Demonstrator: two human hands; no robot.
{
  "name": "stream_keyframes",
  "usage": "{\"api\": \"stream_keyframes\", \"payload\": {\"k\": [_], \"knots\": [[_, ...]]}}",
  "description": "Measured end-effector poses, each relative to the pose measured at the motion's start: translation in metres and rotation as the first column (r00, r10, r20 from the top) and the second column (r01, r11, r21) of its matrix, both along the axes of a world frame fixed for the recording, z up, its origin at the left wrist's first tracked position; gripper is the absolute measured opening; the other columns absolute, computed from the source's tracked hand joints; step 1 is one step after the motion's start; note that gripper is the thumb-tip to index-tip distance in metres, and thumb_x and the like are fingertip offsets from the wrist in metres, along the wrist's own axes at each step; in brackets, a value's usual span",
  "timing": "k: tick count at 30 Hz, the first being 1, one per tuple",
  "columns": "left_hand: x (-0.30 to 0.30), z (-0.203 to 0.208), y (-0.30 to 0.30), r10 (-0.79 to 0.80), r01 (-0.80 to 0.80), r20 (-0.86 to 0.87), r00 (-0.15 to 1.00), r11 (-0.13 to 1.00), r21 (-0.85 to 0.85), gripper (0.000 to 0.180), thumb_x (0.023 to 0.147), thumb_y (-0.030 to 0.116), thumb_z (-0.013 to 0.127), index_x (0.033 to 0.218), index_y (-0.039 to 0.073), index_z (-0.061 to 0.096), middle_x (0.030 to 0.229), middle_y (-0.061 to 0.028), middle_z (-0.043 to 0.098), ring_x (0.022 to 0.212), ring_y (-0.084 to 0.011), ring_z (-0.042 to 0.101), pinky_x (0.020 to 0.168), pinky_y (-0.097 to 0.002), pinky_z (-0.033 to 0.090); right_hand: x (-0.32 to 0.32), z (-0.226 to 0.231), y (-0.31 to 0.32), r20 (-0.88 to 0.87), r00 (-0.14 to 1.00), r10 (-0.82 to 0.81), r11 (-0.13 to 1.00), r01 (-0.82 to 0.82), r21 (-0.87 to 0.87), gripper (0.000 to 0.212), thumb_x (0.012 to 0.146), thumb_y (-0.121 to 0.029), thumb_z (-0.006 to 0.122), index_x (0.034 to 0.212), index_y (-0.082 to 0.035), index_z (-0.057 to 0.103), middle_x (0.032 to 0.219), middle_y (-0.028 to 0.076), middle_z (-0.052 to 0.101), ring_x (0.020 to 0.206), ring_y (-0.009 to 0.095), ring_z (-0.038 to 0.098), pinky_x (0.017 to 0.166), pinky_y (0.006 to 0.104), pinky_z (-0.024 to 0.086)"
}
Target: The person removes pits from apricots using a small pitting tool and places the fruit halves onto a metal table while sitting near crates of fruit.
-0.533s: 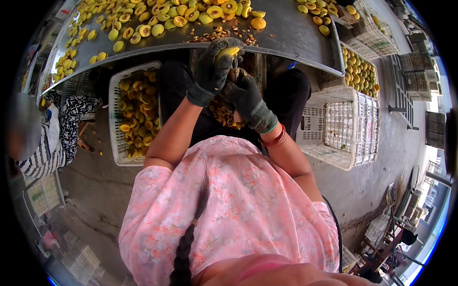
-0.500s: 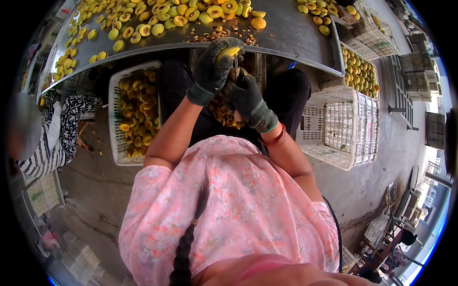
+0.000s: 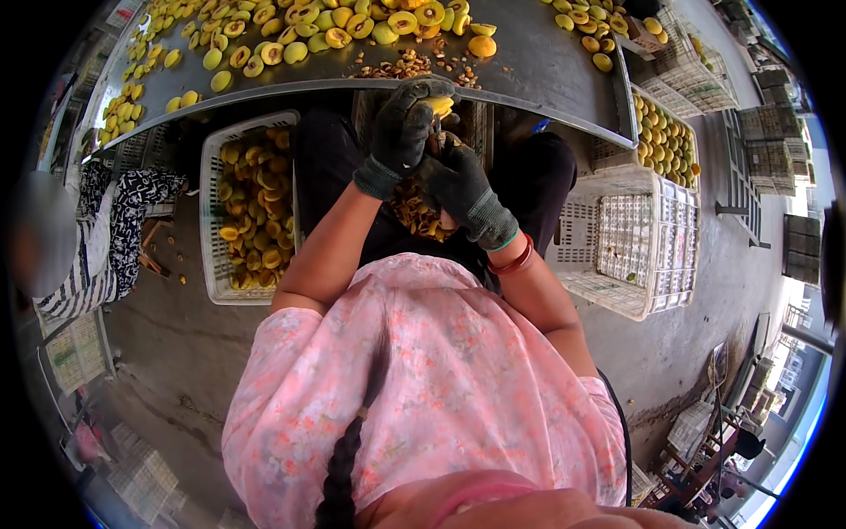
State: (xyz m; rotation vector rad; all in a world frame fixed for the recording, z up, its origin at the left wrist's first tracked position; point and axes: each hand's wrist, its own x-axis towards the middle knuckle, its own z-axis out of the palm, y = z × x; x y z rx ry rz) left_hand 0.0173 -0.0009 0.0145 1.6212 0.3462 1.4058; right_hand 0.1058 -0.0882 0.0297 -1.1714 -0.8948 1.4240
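Observation:
My left hand point(image 3: 401, 128), in a dark glove, is closed around a yellow peach half point(image 3: 440, 105) just in front of the metal table's near edge. In my gloved right hand point(image 3: 463, 187) is a small pitting tool point(image 3: 434, 139) with a brownish handle. Its thin dark tip points up at the fruit; whether it is inside the flesh is hidden by the fingers. Both hands are close together above my lap. Below them, a crate with yellow-orange fruit pieces point(image 3: 414, 212) shows between my knees.
Many cut peach halves point(image 3: 339, 38) and loose stones point(image 3: 410, 64) lie on the metal table point(image 3: 520, 79). A white crate point(image 3: 211, 212) of halves stands left, an open white crate point(image 3: 656, 242) right, with a fruit-filled crate point(image 3: 665, 141) behind. Another person point(image 3: 88, 247) sits at far left.
Both hands have shifted slightly down and right in the picture, as has most of the scene. The peach half has turned a little in my left hand; both grips stay the same.

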Motion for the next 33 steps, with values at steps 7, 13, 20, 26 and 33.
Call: {"api": "stream_keyframes", "payload": {"k": [7,13,20,26,33], "knots": [[-0.008,-0.053,0.016,0.183,-0.202,-0.086,0.979,0.856,-0.475,0.040,0.093,0.033,0.048,0.087,-0.003,0.063,0.074,-0.0076,0.062,0.071,-0.0144,0.059,0.064,-0.0297,0.048,0.000,-0.003,-0.003,0.047,0.989,0.137,0.987,-0.132,-0.088,0.009,0.088,-0.008,0.051,0.097,-0.007,0.051,0.065,0.000,0.051,0.046,0.009,0.046,0.041,0.0234,0.037],[-0.007,-0.035,0.012,0.202,-0.201,-0.052,0.978,0.848,-0.491,0.041,0.092,0.036,0.050,0.082,-0.003,0.063,0.071,-0.0061,0.062,0.064,-0.0119,0.057,0.057,-0.0287,0.044,0.000,-0.023,0.009,0.512,0.856,-0.066,0.918,-0.149,0.367,0.002,0.087,-0.008,0.051,0.089,-0.007,0.053,0.066,0.001,0.051,0.048,0.009,0.048,0.042,0.0241,0.038],[-0.016,-0.069,0.031,0.065,-0.075,-0.038,0.997,0.924,-0.376,0.037,0.092,0.032,0.051,0.084,-0.002,0.065,0.071,-0.0067,0.064,0.064,-0.0130,0.059,0.061,-0.0277,0.047,-0.003,0.000,0.003,0.130,0.966,0.222,0.964,-0.197,-0.177,0.006,0.088,-0.010,0.054,0.084,-0.005,0.054,0.061,0.001,0.050,0.046,0.010,0.047,0.041,0.0252,0.036],[-0.024,-0.018,0.019,-0.154,0.097,-0.155,0.976,0.941,-0.325,0.072,0.091,0.059,0.031,0.085,-0.006,0.062,0.080,-0.0140,0.064,0.068,-0.0205,0.062,0.063,-0.0296,0.050,-0.006,0.012,-0.001,-0.266,0.940,0.213,0.935,-0.276,-0.224,0.010,0.088,-0.013,0.054,0.082,-0.005,0.053,0.057,0.000,0.048,0.045,0.010,0.046,0.041,0.0257,0.035],[-0.023,-0.004,0.015,-0.264,0.499,0.431,0.863,0.583,-0.641,0.053,0.091,0.050,0.043,0.084,0.002,0.063,0.077,-0.0110,0.065,0.069,-0.0218,0.064,0.066,-0.0340,0.054,-0.003,-0.019,0.001,0.700,0.713,0.042,0.877,-0.362,0.316,0.012,0.086,-0.014,0.056,0.087,-0.002,0.058,0.058,0.010,0.055,0.046,0.019,0.052,0.045,0.0343,0.041]]}}
